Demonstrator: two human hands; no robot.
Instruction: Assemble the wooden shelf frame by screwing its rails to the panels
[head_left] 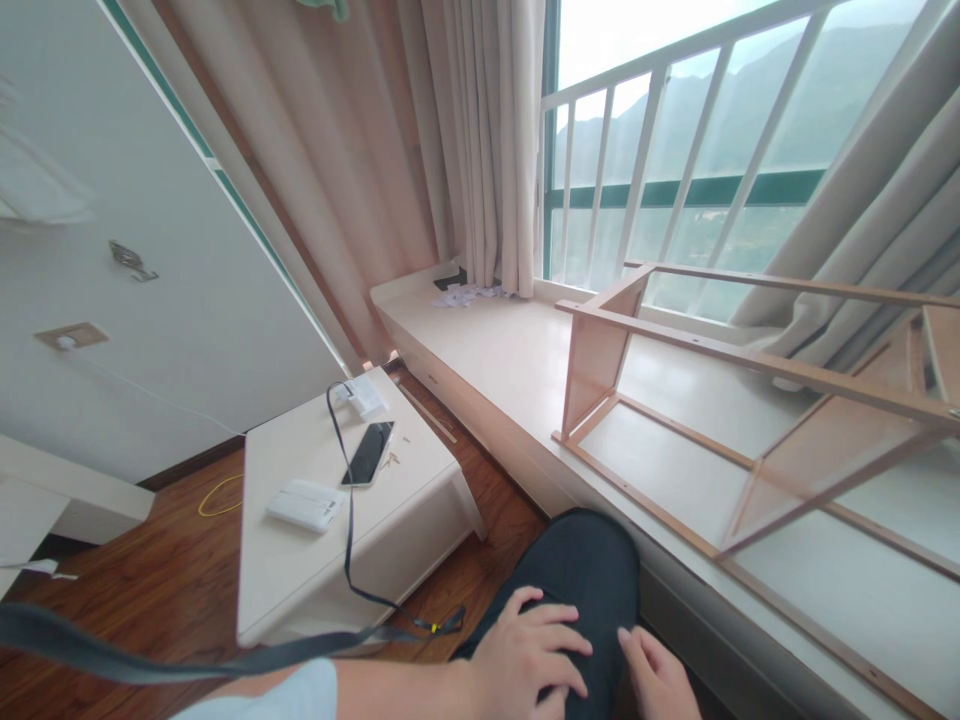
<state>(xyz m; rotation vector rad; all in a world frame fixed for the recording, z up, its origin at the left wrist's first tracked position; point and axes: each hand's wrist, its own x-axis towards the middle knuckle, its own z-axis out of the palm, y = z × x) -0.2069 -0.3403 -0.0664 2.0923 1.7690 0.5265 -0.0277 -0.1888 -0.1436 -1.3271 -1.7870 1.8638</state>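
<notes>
My left hand (529, 655) lies flat on my knee in dark trousers (581, 565), fingers spread, holding nothing. My right hand (660, 678) rests beside it on the same leg, palm partly up and empty. A half-built wooden frame (750, 400) lies on its side on the white window ledge (502, 350), to the right of and beyond both hands, out of their touch.
A low white table (420, 520) to the left carries a phone (368, 452), a white box (306, 504), a small white packet (361, 396) and a black strap (349, 520). Curtains (480, 140), a railed window (675, 150) and paper scraps (469, 294) lie beyond. Wooden floor (135, 590) below.
</notes>
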